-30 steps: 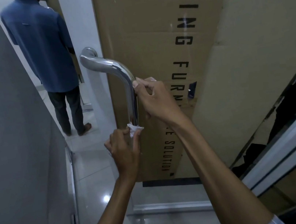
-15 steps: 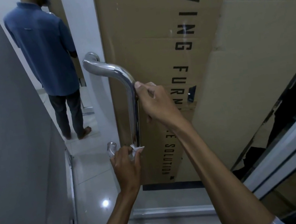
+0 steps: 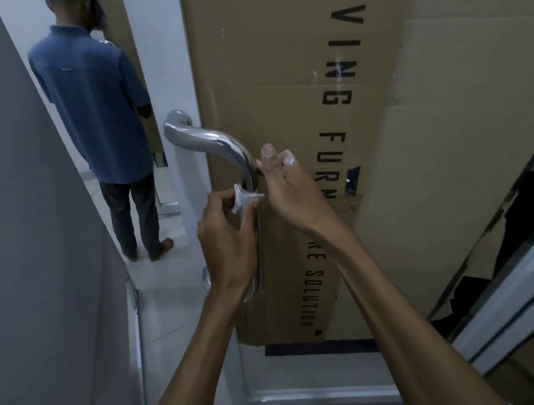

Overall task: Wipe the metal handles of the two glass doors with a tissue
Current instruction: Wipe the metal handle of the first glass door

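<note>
Behind both hands, a glass door with big cardboard sheets printed in black letters leaning on its far side. Left of the hands, a grey wall; beyond it, well apart, a person in a blue shirt stands on a tiled floor, back turned. Right of the hands, a tilted white frame rail. Curved metal handle runs from its upper mount down past both hands; the left wrist hides part of the lower bar. Left hand grip: thumb and fingers pinch a small white tissue against the vertical bar, just below the bend. Right hand grip: fingers curled around the bar just above the tissue, thumb up; a white bit shows at its knuckles, cannot tell what.
</note>
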The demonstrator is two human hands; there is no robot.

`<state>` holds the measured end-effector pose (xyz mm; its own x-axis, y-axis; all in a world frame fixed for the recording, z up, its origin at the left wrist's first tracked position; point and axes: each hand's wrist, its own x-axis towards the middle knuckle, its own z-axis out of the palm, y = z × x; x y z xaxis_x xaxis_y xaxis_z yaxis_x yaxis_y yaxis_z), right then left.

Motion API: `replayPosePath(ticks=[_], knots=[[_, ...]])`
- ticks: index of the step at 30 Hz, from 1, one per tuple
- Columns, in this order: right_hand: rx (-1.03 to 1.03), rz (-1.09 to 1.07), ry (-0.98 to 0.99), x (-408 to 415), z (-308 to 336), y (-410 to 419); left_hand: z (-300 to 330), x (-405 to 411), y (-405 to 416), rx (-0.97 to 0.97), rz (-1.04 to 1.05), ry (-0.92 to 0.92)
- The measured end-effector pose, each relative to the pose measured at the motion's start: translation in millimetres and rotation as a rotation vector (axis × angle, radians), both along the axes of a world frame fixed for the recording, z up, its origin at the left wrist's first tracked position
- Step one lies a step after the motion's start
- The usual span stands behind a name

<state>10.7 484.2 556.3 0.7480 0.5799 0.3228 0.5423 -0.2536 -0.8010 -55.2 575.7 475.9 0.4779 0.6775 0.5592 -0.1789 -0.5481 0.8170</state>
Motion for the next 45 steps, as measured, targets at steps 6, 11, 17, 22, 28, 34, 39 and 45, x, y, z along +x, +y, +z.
replayPosePath(ticks=[6,11,17,22,28,34,39,45], knots=[[0.042,0.020,0.053,1,4,-2,46,2,5,-0.049,0.004,-0.070],[0.087,0.013,0.098,1,-7,5,62,1,11,-0.346,-0.090,-0.141],[0.110,0.046,0.132,-2,-15,2,77,0,37,-0.822,-0.387,-0.298],[0.127,0.044,0.200,-1,-20,-8,87,1,59,-1.110,-0.504,-0.385],[0.119,0.049,0.256,-1,-29,-20,107,1,106,-1.341,-0.542,-0.228],[0.119,0.060,0.299,-3,-31,-22,112,11,120,-1.265,-0.576,-0.077],[0.126,0.079,0.293,-4,-31,-25,101,15,108,-1.232,-0.689,-0.153],[0.202,0.038,0.288,3,-26,-23,81,19,94,-1.242,-0.824,-0.303]])
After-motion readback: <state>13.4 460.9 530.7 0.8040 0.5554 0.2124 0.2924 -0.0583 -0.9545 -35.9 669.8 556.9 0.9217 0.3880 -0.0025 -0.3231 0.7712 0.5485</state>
